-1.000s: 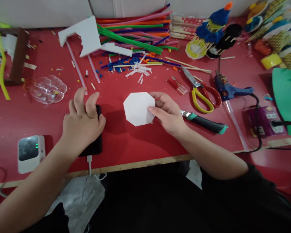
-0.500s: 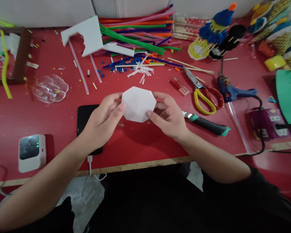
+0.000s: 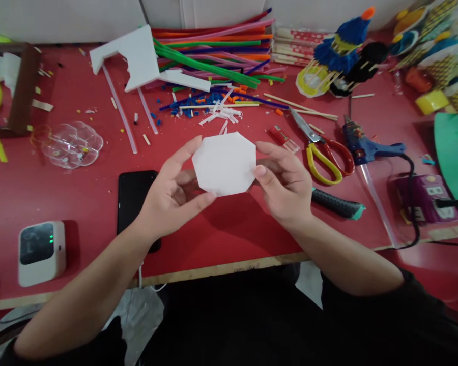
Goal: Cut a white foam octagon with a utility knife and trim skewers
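Between my two hands, above the red table, is a white many-sided piece of paper or thin board. My left hand grips its left side, thumb at the lower left edge and fingers partly behind. At the right edge my right hand pinches it with thumb and fingers. Left of my left hand lies a black phone. A utility knife lies right of my right hand, its blade end hidden behind that hand.
Scissors and a blue glue gun with a cord lie on the right. Pipe cleaners and a white foam piece lie at the back. A clear flower-shaped tray and a white device are left. Craft figures stand back right.
The white piece is turned slightly and is held nearer to me. My left thumb has slid down to its lower edge, and my right hand has shifted right along with its edge.
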Action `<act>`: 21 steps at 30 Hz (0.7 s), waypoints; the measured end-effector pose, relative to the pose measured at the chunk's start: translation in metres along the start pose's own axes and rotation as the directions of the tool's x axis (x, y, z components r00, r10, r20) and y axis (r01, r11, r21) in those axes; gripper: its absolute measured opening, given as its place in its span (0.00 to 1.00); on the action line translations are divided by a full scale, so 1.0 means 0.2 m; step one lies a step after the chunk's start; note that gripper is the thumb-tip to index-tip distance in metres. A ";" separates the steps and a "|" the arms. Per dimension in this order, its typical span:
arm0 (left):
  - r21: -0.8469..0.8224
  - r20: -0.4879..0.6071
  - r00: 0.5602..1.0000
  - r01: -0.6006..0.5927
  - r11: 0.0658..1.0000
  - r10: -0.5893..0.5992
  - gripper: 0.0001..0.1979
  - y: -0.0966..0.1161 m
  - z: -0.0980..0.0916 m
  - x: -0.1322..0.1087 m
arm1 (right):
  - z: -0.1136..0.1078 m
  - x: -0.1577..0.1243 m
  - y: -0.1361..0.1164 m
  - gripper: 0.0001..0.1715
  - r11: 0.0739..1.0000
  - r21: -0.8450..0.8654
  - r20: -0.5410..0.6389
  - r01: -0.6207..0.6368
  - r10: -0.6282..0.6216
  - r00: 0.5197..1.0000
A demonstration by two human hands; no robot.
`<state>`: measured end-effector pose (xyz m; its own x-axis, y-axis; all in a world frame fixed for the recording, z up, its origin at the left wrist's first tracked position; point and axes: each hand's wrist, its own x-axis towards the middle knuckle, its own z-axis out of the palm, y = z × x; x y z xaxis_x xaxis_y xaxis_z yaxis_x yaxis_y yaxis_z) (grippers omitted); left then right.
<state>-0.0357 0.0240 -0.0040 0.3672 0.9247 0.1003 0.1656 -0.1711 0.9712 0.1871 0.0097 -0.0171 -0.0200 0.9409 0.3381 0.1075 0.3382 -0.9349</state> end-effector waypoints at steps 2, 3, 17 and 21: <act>0.036 -0.007 1.000 -0.026 0.999 0.026 0.47 0.00 0.01 -0.01 | 0.00 0.00 0.00 0.19 1.000 0.016 0.011 0.002 -0.002 1.000; 0.053 -0.017 0.999 -0.045 0.998 0.046 0.48 0.00 0.02 -0.02 | -0.01 0.00 0.00 0.19 1.000 0.029 0.018 0.005 -0.005 1.000; 0.020 -0.022 0.997 -0.076 0.997 0.076 0.42 -0.02 0.02 -0.03 | -0.02 0.00 -0.04 0.19 0.979 0.123 0.040 -0.164 0.160 0.986; -0.005 -0.117 0.993 0.022 1.000 -0.023 0.39 -0.01 0.02 -0.03 | -0.01 0.02 -0.07 0.16 0.974 0.078 0.055 -0.212 0.208 0.977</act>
<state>-0.0345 0.0181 -0.0082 0.2539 0.9618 0.1026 0.1688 -0.1485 0.9744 0.1871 0.0083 -0.0033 -0.0516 0.9902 0.1297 0.0309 0.1314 -0.9908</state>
